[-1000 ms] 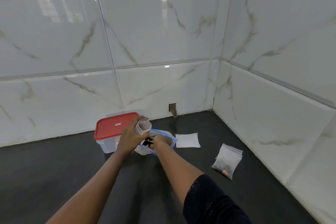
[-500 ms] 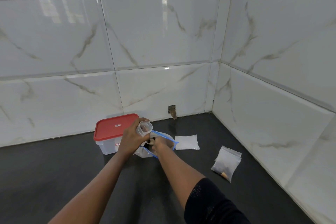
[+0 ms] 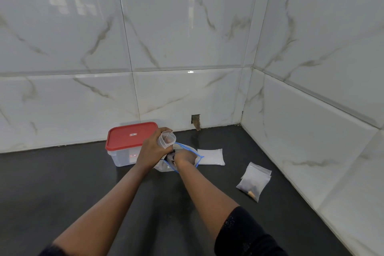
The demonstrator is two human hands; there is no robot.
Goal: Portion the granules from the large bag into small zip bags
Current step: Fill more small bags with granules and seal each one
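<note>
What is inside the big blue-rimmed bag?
The right hand reaches into the big bag; a small dark thing shows beside it. The hand and the bag's folds hide what else it holds.

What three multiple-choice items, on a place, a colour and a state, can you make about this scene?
1. Where does the red-lidded container stand? A. Beside the right wall. B. By the back wall, left of the large bag. C. On the filled bags.
2. What colour is the large bag's zip edge? A. Blue. B. Green. C. Yellow.
3. How is the small zip bag in the left hand? A. Sealed flat. B. Held with its mouth open. C. Lying on the counter.
1 B: it sits at that wall, left of the bag. 2 A: a blue line rims its mouth. 3 B: the hand grips it, mouth round.
</note>
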